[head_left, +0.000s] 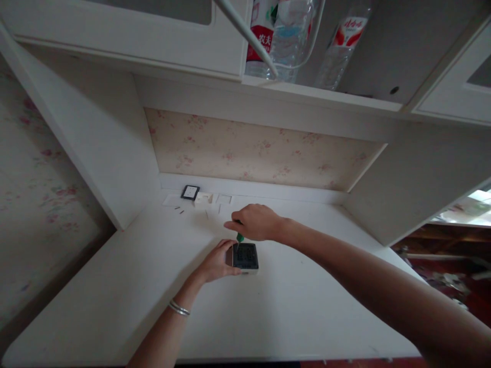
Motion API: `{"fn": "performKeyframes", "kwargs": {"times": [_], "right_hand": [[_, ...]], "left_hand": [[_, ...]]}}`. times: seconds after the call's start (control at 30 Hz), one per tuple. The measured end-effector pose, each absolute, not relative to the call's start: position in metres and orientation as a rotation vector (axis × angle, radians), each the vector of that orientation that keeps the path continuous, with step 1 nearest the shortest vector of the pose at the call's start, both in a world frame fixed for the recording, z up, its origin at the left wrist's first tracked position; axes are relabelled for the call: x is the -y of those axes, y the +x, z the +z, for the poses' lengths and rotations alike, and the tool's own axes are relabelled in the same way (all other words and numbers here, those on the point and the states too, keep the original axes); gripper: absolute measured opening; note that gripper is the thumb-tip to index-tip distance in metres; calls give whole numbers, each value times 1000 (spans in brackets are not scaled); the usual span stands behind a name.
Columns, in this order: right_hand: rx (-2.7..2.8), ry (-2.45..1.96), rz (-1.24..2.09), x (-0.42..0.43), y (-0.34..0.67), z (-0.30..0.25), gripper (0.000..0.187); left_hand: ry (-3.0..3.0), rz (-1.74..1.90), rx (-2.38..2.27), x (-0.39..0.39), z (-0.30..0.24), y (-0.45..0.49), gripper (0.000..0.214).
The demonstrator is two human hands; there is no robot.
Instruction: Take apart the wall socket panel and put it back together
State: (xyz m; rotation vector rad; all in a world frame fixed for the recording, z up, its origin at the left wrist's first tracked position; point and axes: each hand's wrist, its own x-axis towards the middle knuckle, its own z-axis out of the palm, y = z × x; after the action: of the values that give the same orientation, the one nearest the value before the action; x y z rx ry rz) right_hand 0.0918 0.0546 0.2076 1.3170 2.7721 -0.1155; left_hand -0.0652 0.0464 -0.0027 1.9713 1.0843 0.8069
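Observation:
A square wall socket (pixel 248 257) with a black top and a white base rests on the white desk. My left hand (pixel 218 262) grips it from the left side, thumb at the front and fingers at the back. Above it, my right hand (pixel 255 222) is closed around a screwdriver (pixel 240 237) with a green handle, held upright. The screwdriver's tip points down at the left part of the black face; whether it sits in a screw is too small to tell.
Toward the back of the desk (pixel 299 296) lie a black-framed white socket (pixel 190 192), a white box (pixel 203 198), a white frame (pixel 224 199) and several small thin pieces. Overhead, a cabinet shelf (pixel 326 94) holds plastic bottles (pixel 290 36), with a white cable (pixel 249 36) hanging in front.

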Motion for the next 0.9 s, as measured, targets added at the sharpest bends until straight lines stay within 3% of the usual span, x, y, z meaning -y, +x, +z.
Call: {"fn": "performKeyframes", "kwargs": {"times": [0.1,0.2,0.33,0.43,0.53,0.67,0.77,0.9], "right_hand": [[-2884,1156,-216,-57,92,207,31],[-2842,1132,-278,-59,95,207,46],[-2751,1332,-82,-61,97,205,37],[-2860,1134,-194,-62,98,207,27],[-2842,1010,-319,-60,98,211,41],[-2734,1286,-124,-60,94,212,33],[-2818,1115,-202,-60,94,212,25],[-2748,1125,-253,-60,95,214,44]], "left_hand": [[1965,816,-1095,-46,-2,-65,83],[1967,815,-1069,-45,0,-65,82],[1966,811,-1087,-46,-1,-65,84],[1983,817,-1071,-46,-3,-66,83],[1982,816,-1069,-47,-4,-66,82],[1969,821,-1077,-47,-5,-65,85],[1968,840,-1071,-47,-5,-65,83],[1973,838,-1065,-46,-5,-66,82]]}}
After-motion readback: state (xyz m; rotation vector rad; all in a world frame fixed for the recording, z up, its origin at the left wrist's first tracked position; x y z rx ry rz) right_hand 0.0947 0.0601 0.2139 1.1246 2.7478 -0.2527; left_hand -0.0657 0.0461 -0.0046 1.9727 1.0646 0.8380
